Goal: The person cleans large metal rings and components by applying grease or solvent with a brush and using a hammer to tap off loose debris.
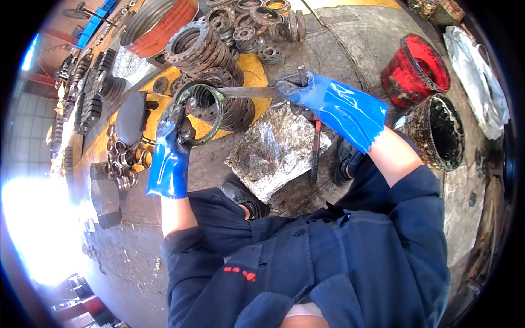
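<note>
My left hand (175, 130), in a blue rubber glove with blackened fingers, is closed on the lower left rim of a greasy metal ring (220, 113), held up on its edge. My right hand (298, 89), gloved the same way, grips a flat steel blade (249, 92), possibly a scraper or file; its handle is mostly hidden in the fist. The blade's far end reaches the ring's right rim; contact cannot be made out. Below the hands lies a grimy silvery sheet (276, 147). A thin tool with red and black parts (316, 145) lies beside it.
Behind the ring stand stacked rusty rings (191, 46), with loose rings and round parts (246, 35) beyond. A large rusty drum (158, 27) is far left. A red bucket (402, 74) and a dirty dark bucket (426, 131) stand right, near a plastic bag (476, 82).
</note>
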A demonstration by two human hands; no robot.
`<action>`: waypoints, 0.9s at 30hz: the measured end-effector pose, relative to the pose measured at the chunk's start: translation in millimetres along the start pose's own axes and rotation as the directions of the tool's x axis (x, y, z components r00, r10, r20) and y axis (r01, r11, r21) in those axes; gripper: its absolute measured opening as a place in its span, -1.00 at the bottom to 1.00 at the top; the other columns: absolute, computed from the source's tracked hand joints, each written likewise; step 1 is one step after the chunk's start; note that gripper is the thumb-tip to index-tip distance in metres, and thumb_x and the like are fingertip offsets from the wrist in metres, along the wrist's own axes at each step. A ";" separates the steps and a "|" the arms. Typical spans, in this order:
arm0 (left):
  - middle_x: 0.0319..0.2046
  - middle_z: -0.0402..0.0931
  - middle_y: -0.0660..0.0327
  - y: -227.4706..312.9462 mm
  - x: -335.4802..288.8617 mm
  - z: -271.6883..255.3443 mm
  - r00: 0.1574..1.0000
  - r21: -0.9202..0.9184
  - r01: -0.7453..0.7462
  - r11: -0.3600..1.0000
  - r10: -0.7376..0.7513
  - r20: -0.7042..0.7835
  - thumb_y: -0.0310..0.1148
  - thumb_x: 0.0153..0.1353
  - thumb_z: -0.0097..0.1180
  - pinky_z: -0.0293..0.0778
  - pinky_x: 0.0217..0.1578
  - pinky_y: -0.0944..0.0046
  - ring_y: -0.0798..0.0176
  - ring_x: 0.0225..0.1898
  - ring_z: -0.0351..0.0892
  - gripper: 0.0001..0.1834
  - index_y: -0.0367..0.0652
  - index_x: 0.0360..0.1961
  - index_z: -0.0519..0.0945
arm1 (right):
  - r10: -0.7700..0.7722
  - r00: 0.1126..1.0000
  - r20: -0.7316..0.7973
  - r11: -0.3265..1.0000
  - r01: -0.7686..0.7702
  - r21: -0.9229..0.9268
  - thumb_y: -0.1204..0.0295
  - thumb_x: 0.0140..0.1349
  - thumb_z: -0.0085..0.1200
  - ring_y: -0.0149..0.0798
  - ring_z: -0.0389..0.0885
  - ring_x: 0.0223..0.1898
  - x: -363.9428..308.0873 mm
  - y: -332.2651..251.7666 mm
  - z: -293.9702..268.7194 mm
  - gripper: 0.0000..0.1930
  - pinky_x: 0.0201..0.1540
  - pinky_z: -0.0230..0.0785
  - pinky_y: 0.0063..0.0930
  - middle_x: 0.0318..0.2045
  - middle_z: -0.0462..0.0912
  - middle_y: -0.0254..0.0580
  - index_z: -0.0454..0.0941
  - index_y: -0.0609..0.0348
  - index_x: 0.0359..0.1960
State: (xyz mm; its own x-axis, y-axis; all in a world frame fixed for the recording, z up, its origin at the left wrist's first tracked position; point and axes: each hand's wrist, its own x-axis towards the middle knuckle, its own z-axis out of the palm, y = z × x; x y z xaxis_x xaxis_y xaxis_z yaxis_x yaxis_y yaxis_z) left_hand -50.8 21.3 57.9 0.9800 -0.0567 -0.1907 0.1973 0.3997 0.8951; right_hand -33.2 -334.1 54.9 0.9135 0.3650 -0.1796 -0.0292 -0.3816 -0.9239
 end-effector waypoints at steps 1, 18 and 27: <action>-0.70 0.29 0.32 0.6 1.9 0.2 1.000 0.008 -0.011 1.000 0.012 -0.010 -0.35 0.36 0.12 0.09 -0.74 0.42 0.44 -0.78 0.18 -0.85 -0.17 -0.14 0.51 | 0.103 0.994 -0.030 0.994 -0.104 -0.031 0.07 0.26 0.21 -0.36 0.67 -0.47 0.1 1.4 1.0 -0.51 -0.53 0.50 -0.49 -0.34 0.73 -0.16 0.59 0.21 0.05; -0.68 0.35 0.33 2.4 10.2 -8.2 0.962 -0.050 -0.235 0.971 0.240 0.129 -0.30 0.33 0.15 0.08 -0.74 0.40 0.47 -0.78 0.18 -0.70 -0.26 -0.02 0.51 | 0.460 0.856 0.236 0.406 -0.439 0.801 0.35 0.31 0.10 -0.41 0.37 -0.60 -12.7 -12.8 46.1 -0.76 -0.65 0.16 -0.48 -0.45 0.50 -0.26 0.60 0.14 -0.05; -0.71 0.41 0.30 7.3 26.2 -23.9 0.925 -0.118 -0.307 0.944 0.325 0.197 -0.16 0.34 0.16 0.03 -0.74 0.36 0.44 -0.83 0.12 -0.63 -0.26 -0.04 0.53 | 0.171 0.812 0.558 0.113 -0.579 0.808 0.18 0.33 0.06 -0.29 0.50 -0.60 7.5 35.9 54.3 -0.74 -0.64 0.34 -0.29 -0.45 0.61 -0.17 0.47 -0.04 -0.03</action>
State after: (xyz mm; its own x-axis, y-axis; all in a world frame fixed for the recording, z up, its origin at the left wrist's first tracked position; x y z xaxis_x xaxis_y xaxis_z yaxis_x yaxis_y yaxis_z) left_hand -24.3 44.6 49.8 0.9755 -0.1030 0.1945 -0.1176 0.5028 0.8564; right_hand -49.4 -299.0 2.0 0.5103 0.7050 -0.4925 -0.8597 0.4316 -0.2730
